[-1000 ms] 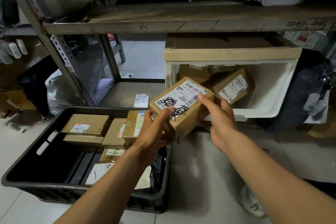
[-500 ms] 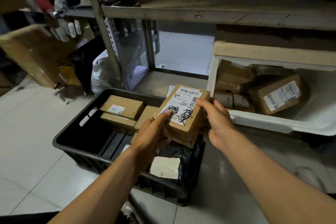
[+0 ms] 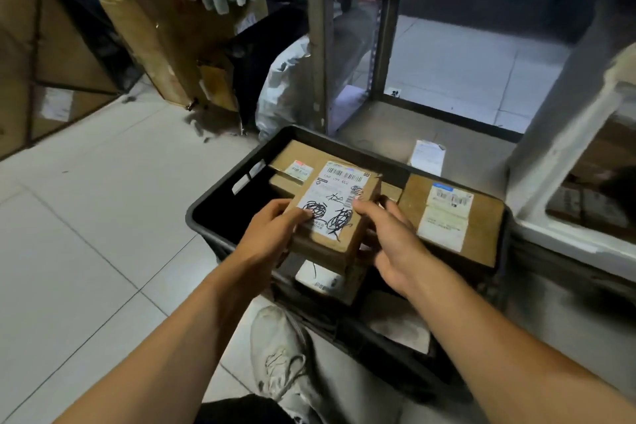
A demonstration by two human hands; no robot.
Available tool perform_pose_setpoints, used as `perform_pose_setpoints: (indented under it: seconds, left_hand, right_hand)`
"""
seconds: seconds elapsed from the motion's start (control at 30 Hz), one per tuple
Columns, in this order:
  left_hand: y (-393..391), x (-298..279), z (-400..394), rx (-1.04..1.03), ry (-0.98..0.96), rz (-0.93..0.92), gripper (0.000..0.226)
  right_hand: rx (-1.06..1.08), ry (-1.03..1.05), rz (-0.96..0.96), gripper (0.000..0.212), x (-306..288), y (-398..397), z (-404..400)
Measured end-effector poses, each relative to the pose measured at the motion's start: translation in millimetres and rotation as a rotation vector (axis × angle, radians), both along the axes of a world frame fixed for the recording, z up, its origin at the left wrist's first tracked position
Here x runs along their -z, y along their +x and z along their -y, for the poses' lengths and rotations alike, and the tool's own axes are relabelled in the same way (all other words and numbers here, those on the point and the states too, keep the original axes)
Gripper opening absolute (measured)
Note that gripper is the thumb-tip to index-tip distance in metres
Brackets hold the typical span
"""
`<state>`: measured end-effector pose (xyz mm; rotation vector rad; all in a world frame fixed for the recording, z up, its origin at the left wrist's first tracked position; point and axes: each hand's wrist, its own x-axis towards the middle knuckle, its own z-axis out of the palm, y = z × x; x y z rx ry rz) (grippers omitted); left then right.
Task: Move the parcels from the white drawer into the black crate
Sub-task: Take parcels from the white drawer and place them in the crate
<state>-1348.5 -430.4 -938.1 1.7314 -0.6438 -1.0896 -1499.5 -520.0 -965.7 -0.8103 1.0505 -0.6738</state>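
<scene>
I held the small brown cardboard parcel with the scribbled-over white shipping label (image 3: 335,213) above the black plastic crate (image 3: 206,213), one hand at each side: my left hand (image 3: 272,234) gripped its left edge with the thumb laid on the label, and my right hand (image 3: 392,234) gripped the right edge, fingers curled under and thumb pressed on top. The two-sided hold, as I judged it, kept the box level and the label face up while I looked for a place to set it. The parcel hung over the crate's near middle, apparently clear of the boxes beneath, though I could not tell for certain that it touched nothing. Inside the crate lay a flat brown box with a small red-and-white sticker (image 3: 296,162) at the far left, a wide brown box with a blue-topped label (image 3: 454,217) along the right wall, and a lower box with a white label (image 3: 323,280) directly under my hands (a bare dark patch showed at the crate's left end). At the right edge of the frame stood the white plastic drawer (image 3: 564,148), just beside the crate, with dim brown shapes inside that were probably more parcels. My pale lace-up sneaker (image 3: 278,354) rested on the tiled floor just before the crate.
</scene>
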Motion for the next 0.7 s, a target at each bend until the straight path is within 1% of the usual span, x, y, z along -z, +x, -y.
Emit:
perform_pose_setpoints:
  seconds: [0.07, 0.23, 0.3, 0.43, 0.53, 0.57, 0.6, 0.63, 0.7]
  left_hand:
    - [18, 8, 3, -0.001, 0.029, 0.020, 0.025]
    - [54, 25, 11, -0.047, 0.058, 0.034, 0.026]
    - [64, 30, 16, -0.048, 0.071, 0.031, 0.025]
    - [79, 44, 30, -0.077, 0.105, 0.025, 0.025]
    - [89, 55, 38, -0.097, 0.140, 0.014, 0.024]
    - [92, 59, 39, -0.094, 0.150, 0.015, 0.024]
    - [94, 63, 41, -0.086, 0.155, 0.025, 0.023]
    - [96, 67, 44, -0.072, 0.163, 0.045, 0.023]
    - [100, 73, 50, 0.007, 0.224, 0.114, 0.024]
  right_hand:
    - [-0.038, 0.024, -0.008, 0.047, 7, 17, 6]
    - [-0.111, 0.092, -0.004, 0.035, 29, 58, 13]
    - [-0.124, 0.113, -0.011, 0.036, 40, 70, 17]
    - [-0.145, 0.133, -0.009, 0.051, 61, 87, 29]
    - [-0.173, 0.148, -0.044, 0.074, 75, 96, 35]
    - [-0.184, 0.156, -0.062, 0.078, 77, 98, 36]
    - [-0.196, 0.159, -0.083, 0.078, 79, 99, 37]
    - [-0.211, 0.159, -0.110, 0.071, 81, 100, 38]
    - [-0.270, 0.138, -0.209, 0.048, 85, 98, 38]
